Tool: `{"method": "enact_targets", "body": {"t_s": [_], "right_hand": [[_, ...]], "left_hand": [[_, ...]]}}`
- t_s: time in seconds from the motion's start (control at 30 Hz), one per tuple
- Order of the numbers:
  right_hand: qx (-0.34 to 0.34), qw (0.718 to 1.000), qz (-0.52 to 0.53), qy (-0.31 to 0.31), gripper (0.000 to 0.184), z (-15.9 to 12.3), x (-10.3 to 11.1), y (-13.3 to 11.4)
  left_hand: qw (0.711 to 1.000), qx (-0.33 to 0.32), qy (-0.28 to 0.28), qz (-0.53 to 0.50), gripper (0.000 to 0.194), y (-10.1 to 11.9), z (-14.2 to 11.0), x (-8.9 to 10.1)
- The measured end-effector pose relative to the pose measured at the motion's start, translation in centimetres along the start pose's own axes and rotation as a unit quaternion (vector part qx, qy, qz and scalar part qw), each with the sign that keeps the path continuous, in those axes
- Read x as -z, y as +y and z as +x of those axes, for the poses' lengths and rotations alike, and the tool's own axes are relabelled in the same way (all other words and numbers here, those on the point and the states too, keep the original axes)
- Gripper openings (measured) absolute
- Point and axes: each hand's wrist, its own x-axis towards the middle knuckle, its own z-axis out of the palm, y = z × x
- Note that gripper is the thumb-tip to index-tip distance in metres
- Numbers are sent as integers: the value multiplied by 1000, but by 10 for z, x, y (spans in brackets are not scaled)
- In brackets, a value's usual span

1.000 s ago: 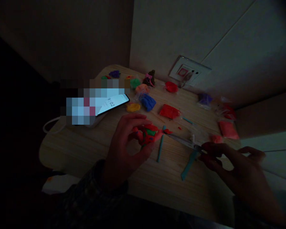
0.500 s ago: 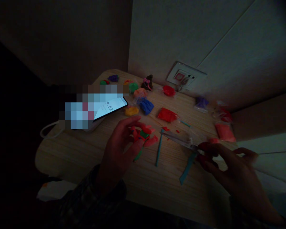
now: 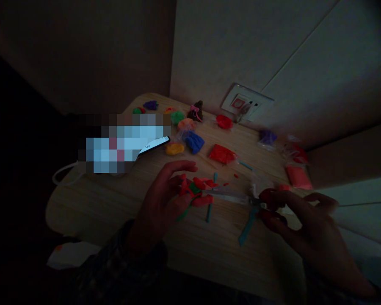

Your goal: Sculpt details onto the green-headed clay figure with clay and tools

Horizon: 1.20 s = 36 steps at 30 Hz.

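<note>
Between the fingers of my left hand (image 3: 160, 201) is a small red and green clay figure (image 3: 196, 187), partly hidden by the fingers. My right hand (image 3: 311, 220) grips scissors (image 3: 231, 196) by their red handles. The blades point left, and their tips reach the figure; in this dim light I cannot tell whether they touch it. A thin blue modelling tool (image 3: 209, 212) lies on the table below the blades. Nearer my right hand rests a flat teal modelling tool (image 3: 247, 230).
Beyond my hands on the wooden table (image 3: 114, 220) lie a red clay pack (image 3: 222, 154), blue clay (image 3: 194, 142) and yellow clay (image 3: 174, 148). A brown clay figure (image 3: 196, 111) stands near the wall. At left is a lit phone (image 3: 155, 144); a wall socket (image 3: 247, 101) sits behind.
The scissors have moved left, bringing their tips from above the thin blue tool to the clay figure. My left hand has turned a little with the figure.
</note>
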Motion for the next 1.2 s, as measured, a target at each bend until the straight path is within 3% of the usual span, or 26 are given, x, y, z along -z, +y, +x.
{"method": "enact_targets", "body": {"t_s": [0.27, 0.5, 0.77, 0.93, 1.2], "right_hand": [[-7, 1000, 1, -10, 26, -1, 1, 0], [3, 1000, 12, -22, 28, 2, 6, 3], [-12, 1000, 6, -5, 25, -1, 2, 0], [-9, 1000, -3, 2, 25, -1, 1, -2], [-29, 1000, 4, -9, 27, -4, -2, -1]], "left_hand": [[1000, 10, -18, 4, 31, 0, -1, 0], [999, 40, 10, 20, 28, 5, -2, -4], [998, 10, -55, -23, 22, -2, 0, 2], [998, -3, -53, 38, 17, -2, 2, 6], [997, -18, -50, 54, 18, -1, 3, 6]]}}
